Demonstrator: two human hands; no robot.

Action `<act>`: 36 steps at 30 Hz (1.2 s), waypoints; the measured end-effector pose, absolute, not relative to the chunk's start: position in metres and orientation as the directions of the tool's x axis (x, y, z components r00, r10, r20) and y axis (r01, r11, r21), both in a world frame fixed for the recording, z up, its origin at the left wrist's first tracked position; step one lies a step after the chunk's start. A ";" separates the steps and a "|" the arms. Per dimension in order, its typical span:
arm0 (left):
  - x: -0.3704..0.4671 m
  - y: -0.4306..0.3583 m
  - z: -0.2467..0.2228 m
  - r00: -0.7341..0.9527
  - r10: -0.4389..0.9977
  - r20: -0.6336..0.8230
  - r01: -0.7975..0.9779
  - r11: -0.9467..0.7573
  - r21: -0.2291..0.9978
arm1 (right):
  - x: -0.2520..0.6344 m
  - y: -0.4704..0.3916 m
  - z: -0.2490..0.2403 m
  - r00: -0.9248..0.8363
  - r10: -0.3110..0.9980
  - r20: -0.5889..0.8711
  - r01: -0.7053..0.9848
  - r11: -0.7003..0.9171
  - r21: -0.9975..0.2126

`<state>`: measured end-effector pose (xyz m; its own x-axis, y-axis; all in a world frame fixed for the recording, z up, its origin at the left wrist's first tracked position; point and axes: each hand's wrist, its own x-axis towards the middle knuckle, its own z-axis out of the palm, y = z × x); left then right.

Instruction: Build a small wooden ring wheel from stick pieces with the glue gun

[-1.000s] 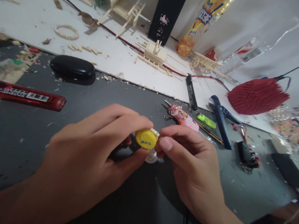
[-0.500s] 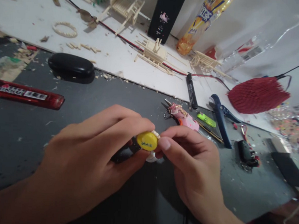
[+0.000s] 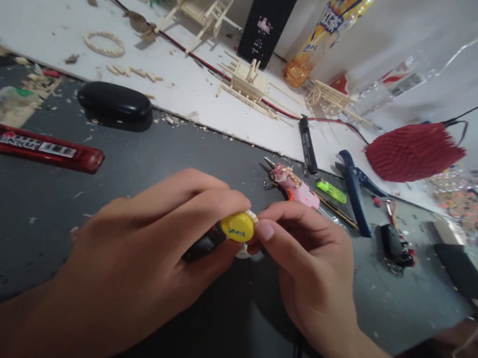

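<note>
A round yellow bottle cap (image 3: 238, 228) with dark writing faces me near the middle of the view. Short pale wooden pieces (image 3: 251, 216) line its upper right edge. My left hand (image 3: 157, 233) is closed around the cap, fingers over the top and thumb below. From the right, my right hand (image 3: 311, 255) pinches at the cap's edge with thumb and forefinger; any small piece between those fingertips is hidden. Something white and rounded (image 3: 243, 251) shows just under the cap. Beyond my right hand lies a pink glue gun (image 3: 298, 187) with a metal tip.
Blue cutters (image 3: 355, 192), a green lighter-like item (image 3: 331, 191) and a black marker (image 3: 307, 145) lie to the right. A black case (image 3: 114, 104) and a red-handled tool (image 3: 44, 149) are at left. Small wooden models (image 3: 248, 81) and a wooden ring (image 3: 104, 44) stand behind.
The cap and both hands appear shifted very slightly to the right, and the cap is turned a little. Both hands keep their hold; the background has barely moved.
</note>
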<state>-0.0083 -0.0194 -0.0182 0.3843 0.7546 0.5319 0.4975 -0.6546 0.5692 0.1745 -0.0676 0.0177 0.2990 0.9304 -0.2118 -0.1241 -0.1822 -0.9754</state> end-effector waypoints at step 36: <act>-0.006 -0.020 -0.020 0.319 0.807 0.497 0.535 -0.586 0.609 | 0.178 -0.071 0.015 0.283 0.938 -0.201 -0.200 -0.147 -0.969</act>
<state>-0.0063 -0.0201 -0.0202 0.3188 0.8074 0.4965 0.5347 -0.5857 0.6091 0.1784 -0.0708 0.0152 0.2827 0.9380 -0.2008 -0.1997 -0.1472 -0.9687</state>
